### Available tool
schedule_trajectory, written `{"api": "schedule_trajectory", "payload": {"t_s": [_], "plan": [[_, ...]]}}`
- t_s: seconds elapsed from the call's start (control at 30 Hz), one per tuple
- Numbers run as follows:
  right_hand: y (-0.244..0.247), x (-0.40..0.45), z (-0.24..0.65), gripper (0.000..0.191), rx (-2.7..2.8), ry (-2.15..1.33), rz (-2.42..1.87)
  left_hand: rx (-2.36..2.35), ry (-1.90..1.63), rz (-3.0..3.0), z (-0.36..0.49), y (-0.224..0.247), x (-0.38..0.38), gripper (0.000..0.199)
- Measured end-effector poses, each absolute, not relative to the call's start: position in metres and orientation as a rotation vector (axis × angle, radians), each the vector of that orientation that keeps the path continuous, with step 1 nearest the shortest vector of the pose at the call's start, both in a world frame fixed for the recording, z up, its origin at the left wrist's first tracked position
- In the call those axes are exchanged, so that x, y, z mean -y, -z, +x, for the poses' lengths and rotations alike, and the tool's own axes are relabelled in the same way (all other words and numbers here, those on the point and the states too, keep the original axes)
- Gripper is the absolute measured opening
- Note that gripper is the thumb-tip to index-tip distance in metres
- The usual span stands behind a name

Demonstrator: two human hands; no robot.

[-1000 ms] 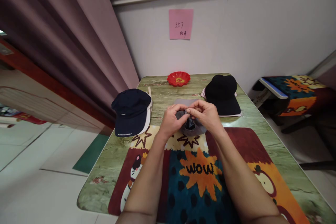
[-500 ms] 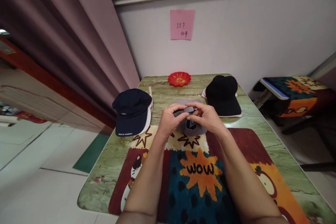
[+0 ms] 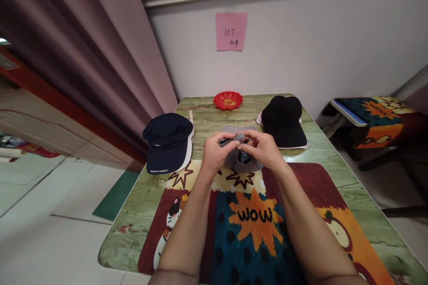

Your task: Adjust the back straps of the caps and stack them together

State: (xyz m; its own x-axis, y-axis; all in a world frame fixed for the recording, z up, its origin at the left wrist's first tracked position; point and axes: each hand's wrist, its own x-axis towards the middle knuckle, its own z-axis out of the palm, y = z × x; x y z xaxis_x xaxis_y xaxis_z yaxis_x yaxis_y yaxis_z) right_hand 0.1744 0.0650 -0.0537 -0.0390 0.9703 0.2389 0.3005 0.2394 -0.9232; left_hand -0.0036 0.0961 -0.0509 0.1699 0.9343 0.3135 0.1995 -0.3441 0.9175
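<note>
Gray cap (image 3: 248, 168): it is at the centre, between the two hands and low over the near part of the table (image 3: 207, 120); whether it is resting there, I cannot tell.
Strap (image 3: 239, 136): it is gray, with its end curled up between the fingertips, at 12 o'clock of the cap's dark opening.
Left hand (image 3: 216, 152): the thumb and forefinger are together, clamped on the strap.
Right hand (image 3: 263, 146): the thumb and forefinger are bent at the other side of the strap, very near to it (if they pinch it, I cannot tell).
Dark blue cap (image 3: 169, 131): toward 9 o'clock from the gray cap, lying over a white cap (image 3: 189, 147).
Black cap (image 3: 284, 118): between 1 and 2 o'clock, lying on something pale pink.
Red dish (image 3: 228, 100): about 12 o'clock, near the far edge of the table, with scalloped rim.
Mat (image 3: 239, 238): toward 6 o'clock, colourful, with the word "WOW"; both forearms are above it.
Pink note (image 3: 231, 22): at 12 o'clock on the wall (image 3: 301, 44), with handwriting.
</note>
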Motion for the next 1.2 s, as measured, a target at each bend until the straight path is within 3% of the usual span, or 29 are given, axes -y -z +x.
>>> {"api": "schedule_trajectory", "payload": {"t_s": [0.23,0.57,1.2], "plan": [[0.0553,-0.0658,0.1762,0.032,1.563,-0.836,-1.265,-1.133,-1.321,1.817,-0.0003,0.0482,-0.0925,0.011],[0.0587,-0.0668,0.1741,0.034,1.548,-0.881,-1.216,-0.923,-0.996,1.097,-0.0038,0.0501,-0.0949,0.040],[0.0571,-0.0660,0.1692,0.022,1.614,-0.590,-1.228,-0.837,-0.904,1.020,-0.0039,0.0534,-0.0958,0.035]]}}
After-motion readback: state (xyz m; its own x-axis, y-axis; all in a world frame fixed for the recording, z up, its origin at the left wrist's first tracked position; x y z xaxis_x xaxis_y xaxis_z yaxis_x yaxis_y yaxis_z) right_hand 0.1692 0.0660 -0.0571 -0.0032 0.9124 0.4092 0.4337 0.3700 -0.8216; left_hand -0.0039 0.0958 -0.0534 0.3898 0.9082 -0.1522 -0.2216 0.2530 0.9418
